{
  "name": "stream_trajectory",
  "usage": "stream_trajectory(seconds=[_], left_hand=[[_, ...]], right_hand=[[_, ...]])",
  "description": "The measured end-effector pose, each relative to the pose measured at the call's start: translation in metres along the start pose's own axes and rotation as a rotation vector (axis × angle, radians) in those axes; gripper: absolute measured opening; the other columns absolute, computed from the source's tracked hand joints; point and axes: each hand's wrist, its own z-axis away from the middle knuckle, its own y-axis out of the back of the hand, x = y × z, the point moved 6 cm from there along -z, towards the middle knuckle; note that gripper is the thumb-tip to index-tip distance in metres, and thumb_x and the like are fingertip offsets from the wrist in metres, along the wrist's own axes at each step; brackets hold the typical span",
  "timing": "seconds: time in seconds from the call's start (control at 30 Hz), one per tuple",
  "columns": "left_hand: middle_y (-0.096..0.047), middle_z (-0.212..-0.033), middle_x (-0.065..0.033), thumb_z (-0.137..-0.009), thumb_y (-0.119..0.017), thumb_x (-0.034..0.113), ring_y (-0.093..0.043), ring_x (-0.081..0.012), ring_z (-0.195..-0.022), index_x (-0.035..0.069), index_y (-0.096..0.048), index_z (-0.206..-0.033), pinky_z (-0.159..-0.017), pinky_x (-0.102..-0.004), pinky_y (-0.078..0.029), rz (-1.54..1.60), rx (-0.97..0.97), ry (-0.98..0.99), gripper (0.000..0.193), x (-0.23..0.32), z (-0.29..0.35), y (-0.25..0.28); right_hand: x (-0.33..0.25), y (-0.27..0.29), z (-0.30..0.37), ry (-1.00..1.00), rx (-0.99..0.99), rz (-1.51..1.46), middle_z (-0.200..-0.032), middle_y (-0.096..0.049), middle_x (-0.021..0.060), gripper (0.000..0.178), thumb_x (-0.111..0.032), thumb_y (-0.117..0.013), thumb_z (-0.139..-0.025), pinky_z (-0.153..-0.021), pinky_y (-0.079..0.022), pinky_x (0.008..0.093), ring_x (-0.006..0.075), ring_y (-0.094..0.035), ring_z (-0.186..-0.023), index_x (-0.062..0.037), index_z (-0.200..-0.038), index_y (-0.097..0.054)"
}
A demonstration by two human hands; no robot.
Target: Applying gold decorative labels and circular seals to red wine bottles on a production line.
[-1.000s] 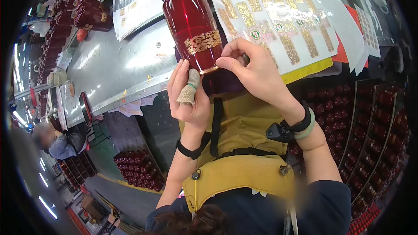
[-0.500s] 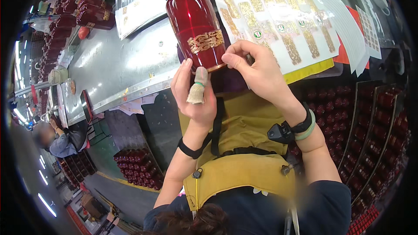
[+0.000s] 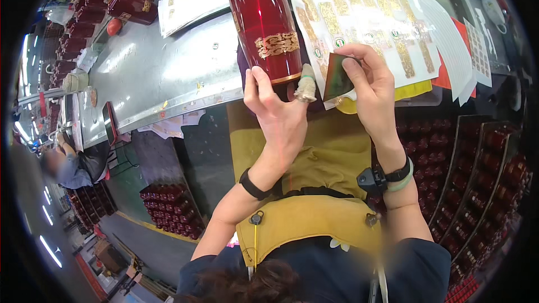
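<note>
While the head view looks down, left hand point(image 3: 278, 115) grips the lower end of a red bottle point(image 3: 266, 25), fingers curled around its base, thumb wrapped in tape. Bottle lies above the hand, long axis running away from the person, gold label up. Right hand point(image 3: 373, 87) pinches a small dark card point(image 3: 336, 76), beside the sticker sheets point(image 3: 365, 5).
</note>
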Motion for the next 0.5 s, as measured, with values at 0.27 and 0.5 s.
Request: stream_trajectory(seconds=[0.27, 0.5], left_hand=[[-0.058, -0.138, -0.0167, -0.076, -0.079, -0.008, -0.058, -0.0346, -0.125, -0.002, -0.071, -0.124, -0.104, -0.0415, -0.048, 0.38, 0.08, -0.002, 0.049, -0.035, -0.027, 0.032], [-0.068, -0.128, -0.0148, -0.071, -0.079, -0.013, -0.066, -0.0355, -0.12, -0.003, -0.072, -0.12, -0.101, -0.0429, -0.054, 0.382, 0.091, -0.093, 0.051, -0.041, -0.027, 0.022]], right_hand=[[-0.014, -0.051, 0.01, 0.159, -0.03, 0.107, -0.099, -0.069, 0.0136, 0.011, -0.001, -0.068, -0.094, -0.081, -0.055, 0.0327, 0.022, -0.069, -0.09, 0.0014, -0.105, -0.069], [0.004, -0.044, 0.009, 0.137, 0.04, 0.212, -0.095, -0.067, 0.014, 0.009, -0.002, -0.07, -0.093, -0.083, -0.053, 0.0369, 0.0275, -0.067, -0.09, 0.0006, -0.101, -0.07]])
